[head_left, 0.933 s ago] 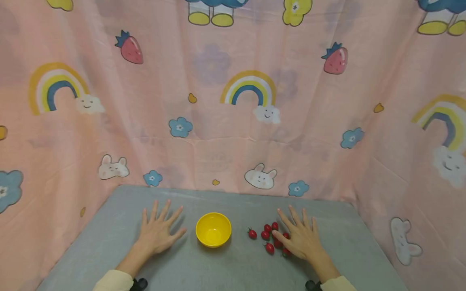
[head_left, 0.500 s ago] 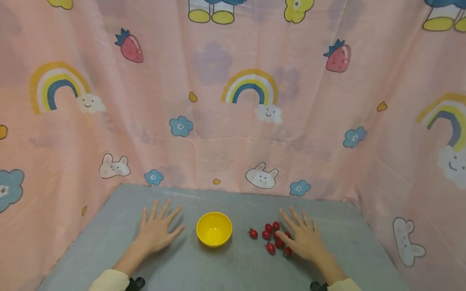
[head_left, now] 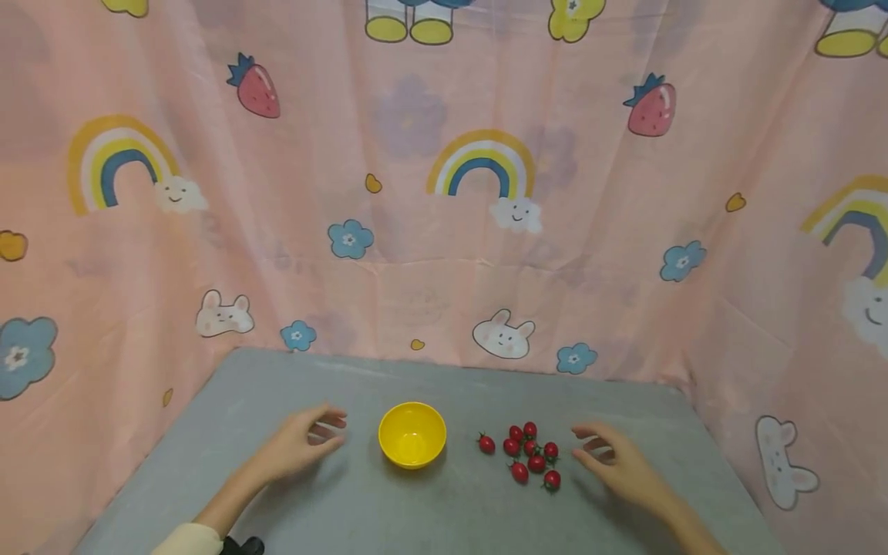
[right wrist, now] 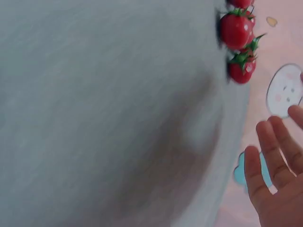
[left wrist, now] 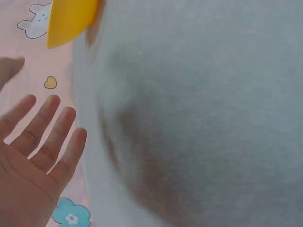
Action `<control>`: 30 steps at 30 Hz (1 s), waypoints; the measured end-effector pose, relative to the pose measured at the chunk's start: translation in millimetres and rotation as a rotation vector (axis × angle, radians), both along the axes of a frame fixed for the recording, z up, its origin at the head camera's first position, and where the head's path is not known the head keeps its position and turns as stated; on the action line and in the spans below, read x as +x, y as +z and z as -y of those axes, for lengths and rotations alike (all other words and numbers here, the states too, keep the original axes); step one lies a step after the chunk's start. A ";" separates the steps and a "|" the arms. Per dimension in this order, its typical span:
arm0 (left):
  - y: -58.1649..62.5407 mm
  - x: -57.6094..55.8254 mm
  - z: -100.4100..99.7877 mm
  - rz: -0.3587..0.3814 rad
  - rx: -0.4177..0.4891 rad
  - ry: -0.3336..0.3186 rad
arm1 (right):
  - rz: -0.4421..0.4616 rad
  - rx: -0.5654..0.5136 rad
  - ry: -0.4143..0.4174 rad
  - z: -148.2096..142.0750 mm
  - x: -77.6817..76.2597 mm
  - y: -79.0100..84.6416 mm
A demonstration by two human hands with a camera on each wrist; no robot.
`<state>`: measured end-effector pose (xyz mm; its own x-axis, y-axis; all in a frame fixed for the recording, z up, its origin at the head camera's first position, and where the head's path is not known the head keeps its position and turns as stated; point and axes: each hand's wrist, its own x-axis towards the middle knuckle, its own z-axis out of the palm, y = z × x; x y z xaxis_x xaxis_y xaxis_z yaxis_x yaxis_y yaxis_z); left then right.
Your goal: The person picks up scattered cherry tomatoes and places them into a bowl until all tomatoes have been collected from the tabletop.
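Note:
A yellow bowl (head_left: 412,436) with nothing in it stands mid-table; part of its side (left wrist: 71,21) shows in the left wrist view. Right of it lie several red cherry tomatoes (head_left: 536,463) with green stems, loosely clustered, one a little apart toward the bowl. My left hand (head_left: 305,442) hovers left of the bowl, thumb and fingers relaxed and holding nothing. To the right of the cherry tomatoes is my right hand (head_left: 620,464), also loosely bent with nothing in its grasp. In the right wrist view a few cherry tomatoes (right wrist: 235,32) appear beyond the fingertips, apart from them.
A grey cloth-like surface covers the table (head_left: 444,512). Behind and at both sides hangs a pink curtain (head_left: 416,293) printed with rainbows, strawberries and flowers, meeting the table's back edge.
Both hands were spread flat with fingers apart; now their fingers are gathered and bent. The right hand has moved right, off the cherry tomatoes, uncovering them. Bowl and cherry tomatoes stay put.

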<state>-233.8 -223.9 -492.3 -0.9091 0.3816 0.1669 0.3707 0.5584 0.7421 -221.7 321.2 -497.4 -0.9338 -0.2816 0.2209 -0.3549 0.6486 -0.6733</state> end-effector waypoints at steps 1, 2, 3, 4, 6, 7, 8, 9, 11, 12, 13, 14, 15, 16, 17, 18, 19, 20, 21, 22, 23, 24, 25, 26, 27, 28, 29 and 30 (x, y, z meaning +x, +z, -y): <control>-0.9 1.0 0.4 0.019 0.030 -0.019 | 0.024 -0.020 0.005 -4.3 2.1 0.0; -1.7 2.0 0.5 0.036 0.053 -0.033 | 0.044 -0.028 0.014 -8.3 4.0 -0.1; -2.6 2.9 0.6 0.050 0.071 -0.044 | 0.064 -0.038 0.022 -11.7 5.9 -0.2; -3.4 3.7 0.3 0.064 0.088 -0.050 | 0.081 -0.043 0.028 -14.6 7.8 -0.6; -4.7 4.9 -0.8 0.093 0.121 -0.052 | 0.103 -0.053 0.044 -18.6 11.2 -1.5; -5.4 5.2 -1.7 0.105 0.136 -0.054 | 0.107 -0.054 0.054 -19.6 12.6 -2.2; -5.8 5.6 -3.0 0.119 0.153 -0.055 | 0.108 -0.058 0.064 -19.9 14.1 -2.8; -6.4 5.8 -4.4 0.133 0.171 -0.059 | 0.104 -0.059 0.071 -19.5 15.6 -3.6; -7.7 5.9 -8.2 0.155 0.205 -0.068 | 0.088 -0.056 0.094 -17.6 16.9 -6.0; -8.4 5.7 -10.5 0.164 0.219 -0.071 | 0.081 -0.054 0.102 -15.8 17.1 -7.3; -9.3 5.3 -12.9 0.169 0.227 -0.073 | 0.073 -0.050 0.113 -13.9 17.1 -8.7; -10.0 5.0 -15.6 0.174 0.233 -0.074 | 0.073 -0.052 0.123 -11.9 17.1 -9.9; -11.0 4.5 -18.2 0.180 0.239 -0.077 | 0.077 -0.050 0.131 -9.9 16.8 -11.5; -11.0 3.5 -21.1 0.184 0.243 -0.079 | 0.082 -0.054 0.141 -8.0 15.7 -12.2; -10.9 2.5 -24.1 0.187 0.243 -0.079 | 0.090 -0.059 0.149 -6.3 15.0 -12.8; -10.7 1.4 -27.2 0.189 0.242 -0.081 | 0.096 -0.063 0.155 -4.5 14.4 -12.9; -11.3 0.5 -29.9 0.192 0.240 -0.083 | 0.102 -0.070 0.165 -2.7 14.1 -14.0; -11.7 -0.3 -32.7 0.194 0.238 -0.087 | 0.110 -0.076 0.169 -1.0 13.7 -15.1; -12.2 -1.2 -35.3 0.194 0.240 -0.091 | 0.113 -0.080 0.172 0.7 13.3 -15.9; -12.6 -2.1 -38.0 0.190 0.237 -0.094 | 0.114 -0.086 0.174 2.3 12.9 -16.5; -13.1 -3.2 -40.5 0.182 0.235 -0.097 | 0.116 -0.087 0.172 3.7 12.6 -16.8; -13.4 -4.0 -42.9 0.174 0.235 -0.101 | 0.118 -0.084 0.168 5.1 12.0 -17.0; -13.9 -4.8 -45.0 0.167 0.236 -0.106 | 0.121 -0.079 0.164 6.3 11.2 -17.3; -14.1 -5.4 -47.1 0.159 0.236 -0.113 | 0.126 -0.076 0.161 7.4 10.6 -17.7; -14.3 -6.0 -48.8 0.151 0.235 -0.119 | 0.128 -0.073 0.159 8.5 9.9 -18.1; -14.7 -6.6 -50.5 0.145 0.233 -0.125 | 0.129 -0.070 0.158 9.4 9.2 -18.6; -15.1 -7.0 -52.1 0.141 0.231 -0.130 | 0.127 -0.064 0.157 10.3 8.6 -19.1; -15.5 -7.4 -53.5 0.138 0.229 -0.134 | 0.125 -0.061 0.161 11.1 7.9 -19.7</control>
<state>-241.3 -170.5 -507.8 -0.8734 0.4661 0.1410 0.3167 0.3238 0.8915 -213.9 310.1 -517.1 -0.8991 -0.4188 0.1272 -0.3617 0.5474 -0.7547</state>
